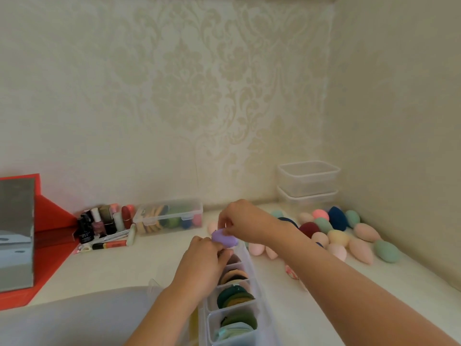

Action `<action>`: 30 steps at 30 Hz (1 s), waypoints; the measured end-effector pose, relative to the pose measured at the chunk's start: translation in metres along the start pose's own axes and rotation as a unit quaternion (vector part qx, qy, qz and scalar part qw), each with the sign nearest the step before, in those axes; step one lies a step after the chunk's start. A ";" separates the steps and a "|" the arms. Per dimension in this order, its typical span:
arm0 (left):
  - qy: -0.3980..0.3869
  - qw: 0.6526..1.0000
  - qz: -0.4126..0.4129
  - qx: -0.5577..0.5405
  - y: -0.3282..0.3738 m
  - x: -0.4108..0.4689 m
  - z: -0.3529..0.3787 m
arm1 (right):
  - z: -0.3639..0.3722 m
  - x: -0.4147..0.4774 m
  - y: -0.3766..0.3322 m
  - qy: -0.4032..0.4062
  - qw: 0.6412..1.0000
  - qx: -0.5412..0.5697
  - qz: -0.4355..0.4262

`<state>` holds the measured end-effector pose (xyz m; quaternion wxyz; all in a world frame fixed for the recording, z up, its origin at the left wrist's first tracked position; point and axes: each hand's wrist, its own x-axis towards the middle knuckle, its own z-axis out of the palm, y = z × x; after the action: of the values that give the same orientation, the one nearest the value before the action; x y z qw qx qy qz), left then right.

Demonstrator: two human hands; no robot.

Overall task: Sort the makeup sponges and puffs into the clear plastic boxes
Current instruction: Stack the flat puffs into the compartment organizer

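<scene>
Purple puff [223, 238] over far end of divided clear box [257, 285]. Fingers of left hand [203, 253] and right hand [240, 221] pinch its ends. Likely light, soft, squashy: light edge hold suits.

No legible text; black bottle [86, 232] label (white print) too blurred.
</scene>
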<state>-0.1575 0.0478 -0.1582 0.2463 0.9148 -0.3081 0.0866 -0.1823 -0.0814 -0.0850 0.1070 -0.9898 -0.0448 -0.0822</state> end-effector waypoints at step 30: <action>-0.036 0.999 0.003 -0.008 -0.004 0.001 0.002 | 0.030 -0.006 0.118 0.007 0.982 -0.019 0.186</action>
<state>-0.1538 0.0487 -0.1615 0.2424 0.9143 -0.3203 0.0515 -0.1709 -0.1900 -0.1386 0.1017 -0.9822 0.1421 -0.0688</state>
